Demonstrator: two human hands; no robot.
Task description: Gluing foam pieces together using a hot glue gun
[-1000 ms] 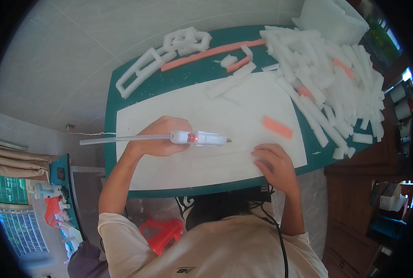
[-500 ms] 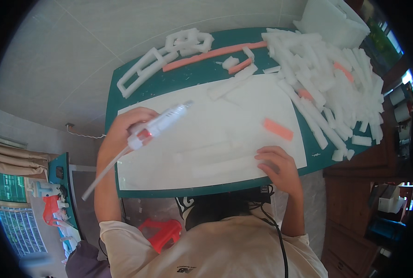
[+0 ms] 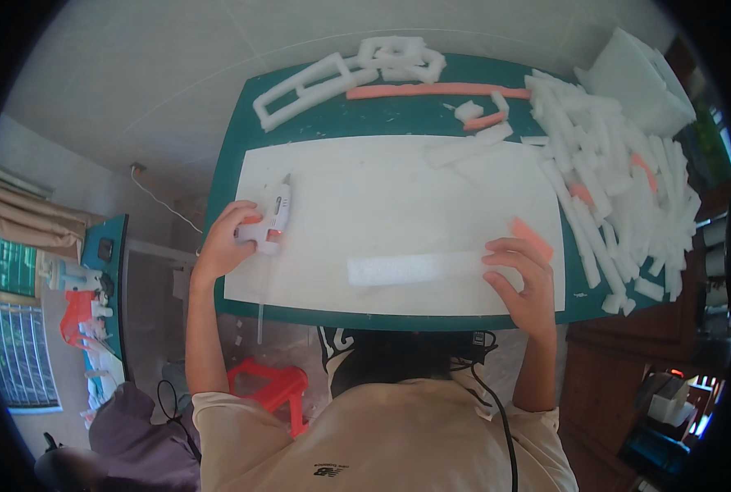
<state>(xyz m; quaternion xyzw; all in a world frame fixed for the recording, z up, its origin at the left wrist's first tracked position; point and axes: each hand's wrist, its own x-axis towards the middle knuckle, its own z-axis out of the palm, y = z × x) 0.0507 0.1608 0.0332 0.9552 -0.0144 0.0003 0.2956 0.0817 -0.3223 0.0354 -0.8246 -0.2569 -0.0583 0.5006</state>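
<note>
My left hand (image 3: 226,238) is closed around a white hot glue gun (image 3: 277,209) with orange parts. Its nozzle points toward the far side of the white board (image 3: 324,184), and a clear glue stick trails from its back past the near edge. Thumb and fingers of my right hand (image 3: 525,279) are curled at the right end of a white foam strip (image 3: 406,269), apparently pinching it. A short pink foam piece (image 3: 532,236) lies just beyond that hand, partly covered by its fingers.
On the green table (image 3: 316,123), joined white foam frames (image 3: 316,86) and a long pink strip (image 3: 439,90) lie along the far side. A heap of white foam strips (image 3: 611,189) covers the right, with a foam block (image 3: 640,82) behind. A red stool (image 3: 271,385) stands below left.
My left hand has lowered the glue gun toward the board's left side and turned its nozzle away from me. The view has shifted; my right hand stays at the foam strip's end.
</note>
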